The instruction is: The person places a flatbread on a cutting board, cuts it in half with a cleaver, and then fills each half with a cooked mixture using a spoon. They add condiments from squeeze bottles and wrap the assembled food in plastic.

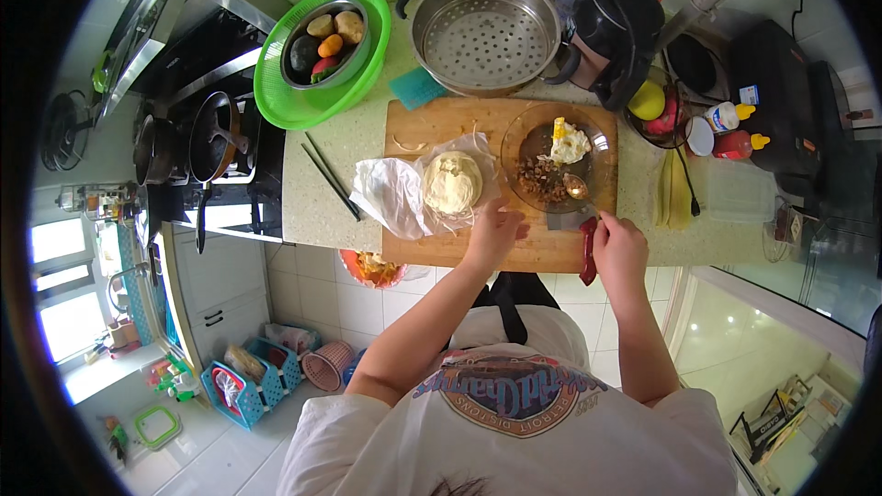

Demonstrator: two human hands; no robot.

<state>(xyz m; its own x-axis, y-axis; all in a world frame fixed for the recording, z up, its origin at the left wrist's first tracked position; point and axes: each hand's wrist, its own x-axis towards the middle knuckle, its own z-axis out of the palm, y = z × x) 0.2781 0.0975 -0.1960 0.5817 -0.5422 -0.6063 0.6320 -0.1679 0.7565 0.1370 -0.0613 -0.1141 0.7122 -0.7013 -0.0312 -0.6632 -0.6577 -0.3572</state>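
Note:
My right hand (619,248) is closed on the handle of a spoon (576,186), whose bowl rests over brown minced filling (540,181) in a clear glass plate (520,125). A piece of fried egg (570,141) lies in the same plate. Beside that hand is a knife with a red handle (588,255), its blade flat on the wooden cutting board (432,251). My left hand (497,235) hovers at the board's front with fingers apart and nothing in them. Just beyond it, a pale round stack of flatbreads (453,182) sits on an opened plastic bag (390,195).
Black chopsticks (333,179) lie left of the board. Behind stand a green basket (268,83) holding a bowl of vegetables, a steamer pot (485,35) and a kettle (617,32). Sauce bottles (738,144) are at right. A pan (213,138) sits on the stove at left.

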